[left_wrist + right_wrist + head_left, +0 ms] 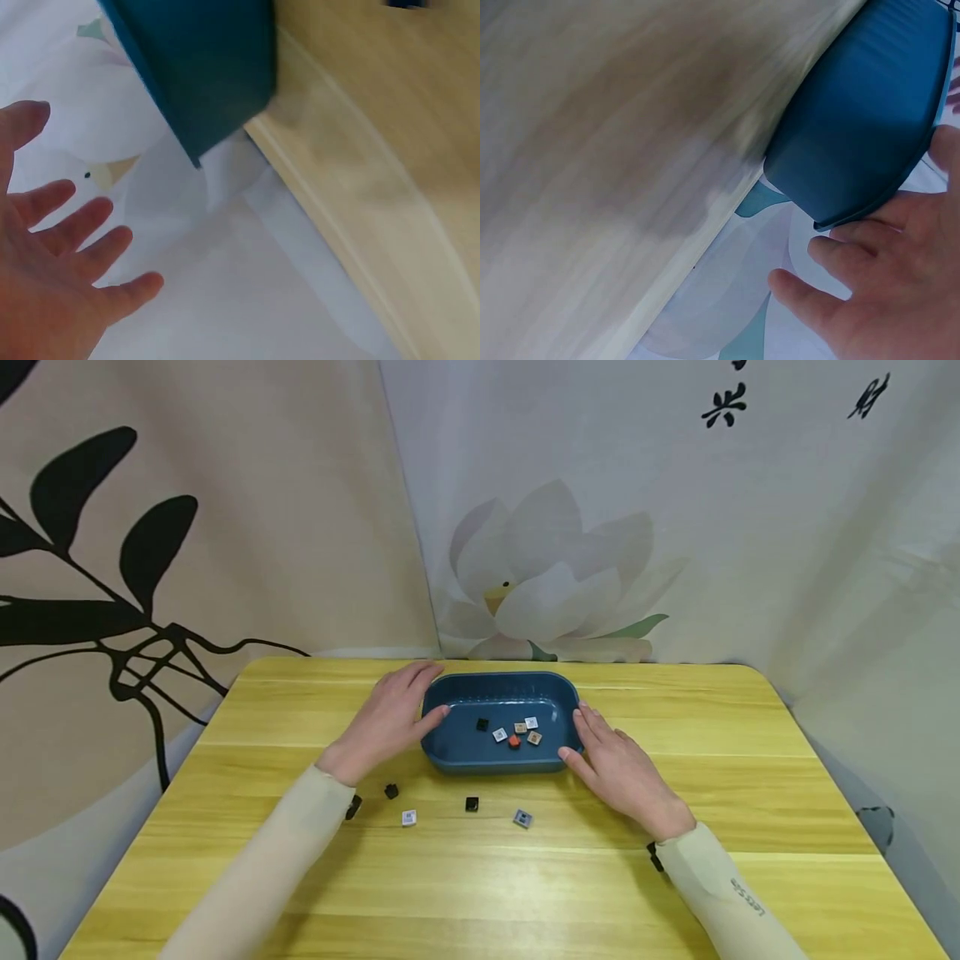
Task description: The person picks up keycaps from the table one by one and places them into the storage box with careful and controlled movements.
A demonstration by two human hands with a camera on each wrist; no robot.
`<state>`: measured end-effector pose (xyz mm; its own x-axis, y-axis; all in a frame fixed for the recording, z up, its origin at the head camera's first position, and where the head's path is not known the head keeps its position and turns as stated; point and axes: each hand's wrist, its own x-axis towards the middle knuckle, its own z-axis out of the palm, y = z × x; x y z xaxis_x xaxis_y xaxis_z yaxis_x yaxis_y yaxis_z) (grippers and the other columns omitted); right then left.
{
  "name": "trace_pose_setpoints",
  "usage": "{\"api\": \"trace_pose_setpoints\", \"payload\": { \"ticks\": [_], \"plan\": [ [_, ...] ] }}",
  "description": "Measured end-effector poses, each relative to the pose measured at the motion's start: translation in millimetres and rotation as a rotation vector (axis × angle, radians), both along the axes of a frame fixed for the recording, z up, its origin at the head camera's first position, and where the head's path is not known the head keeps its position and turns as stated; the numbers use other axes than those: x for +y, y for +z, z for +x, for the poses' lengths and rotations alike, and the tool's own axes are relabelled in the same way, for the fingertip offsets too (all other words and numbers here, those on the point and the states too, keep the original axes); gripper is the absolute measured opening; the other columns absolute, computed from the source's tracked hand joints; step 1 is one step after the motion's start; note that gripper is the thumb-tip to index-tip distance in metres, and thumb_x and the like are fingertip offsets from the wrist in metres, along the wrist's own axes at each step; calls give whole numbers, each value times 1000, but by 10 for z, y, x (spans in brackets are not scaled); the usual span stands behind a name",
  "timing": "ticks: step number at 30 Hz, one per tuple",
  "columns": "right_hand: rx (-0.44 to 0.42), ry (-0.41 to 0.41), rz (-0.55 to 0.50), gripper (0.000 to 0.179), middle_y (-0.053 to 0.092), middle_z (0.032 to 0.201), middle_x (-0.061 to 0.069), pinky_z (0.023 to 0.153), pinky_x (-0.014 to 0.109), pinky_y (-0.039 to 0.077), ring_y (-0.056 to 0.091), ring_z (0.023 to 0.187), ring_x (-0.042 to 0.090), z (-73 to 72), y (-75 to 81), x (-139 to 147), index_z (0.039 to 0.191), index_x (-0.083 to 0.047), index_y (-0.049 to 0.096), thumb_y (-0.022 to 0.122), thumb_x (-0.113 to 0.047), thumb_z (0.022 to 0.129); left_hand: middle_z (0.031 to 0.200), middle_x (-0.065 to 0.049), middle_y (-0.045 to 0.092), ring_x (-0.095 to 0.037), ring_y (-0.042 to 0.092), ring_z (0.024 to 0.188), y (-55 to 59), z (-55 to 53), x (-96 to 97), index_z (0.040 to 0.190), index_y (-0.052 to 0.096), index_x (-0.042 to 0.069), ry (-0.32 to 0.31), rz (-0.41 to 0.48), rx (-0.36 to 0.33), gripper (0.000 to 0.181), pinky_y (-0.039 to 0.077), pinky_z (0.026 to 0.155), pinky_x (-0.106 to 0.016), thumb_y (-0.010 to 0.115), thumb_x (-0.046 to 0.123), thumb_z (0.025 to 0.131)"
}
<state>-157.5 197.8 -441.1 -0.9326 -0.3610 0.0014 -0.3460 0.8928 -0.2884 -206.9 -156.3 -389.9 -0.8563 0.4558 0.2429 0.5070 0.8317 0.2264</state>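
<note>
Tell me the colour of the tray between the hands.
The tray is dark teal-blue, best seen in the head view.

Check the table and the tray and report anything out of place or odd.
Four small pieces lie scattered on the table in front of the tray; they look out of place because six similar ones sit inside it. No tipping shows; the pieces are too small to check for damage.

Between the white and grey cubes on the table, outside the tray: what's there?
One black cube, set slightly nearer the tray, shows there in the head view.
</note>
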Motion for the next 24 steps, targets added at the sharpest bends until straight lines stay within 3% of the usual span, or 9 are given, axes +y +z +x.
{"api": "trace_pose_setpoints", "payload": {
  "ticks": [10,24],
  "plan": [
    [8,1,3,83,17,171,17,119,60,29,20,156,36,-4,-10,5,162,2,25,36,-60,108,163,-21,34,-39,35,149,-83,221,-271,159,34,0,47,12,-41,77,25,117,-68,61,46,103],
    [2,-1,5,81,16,171,17,120,60,27,20,156,36,-6,-13,-2,162,3,25,37,-58,109,167,-21,27,-41,26,153,-300,456,-513,159,36,3,75,-26,-94,79,22,116,-72,58,54,102]
  ]
}}
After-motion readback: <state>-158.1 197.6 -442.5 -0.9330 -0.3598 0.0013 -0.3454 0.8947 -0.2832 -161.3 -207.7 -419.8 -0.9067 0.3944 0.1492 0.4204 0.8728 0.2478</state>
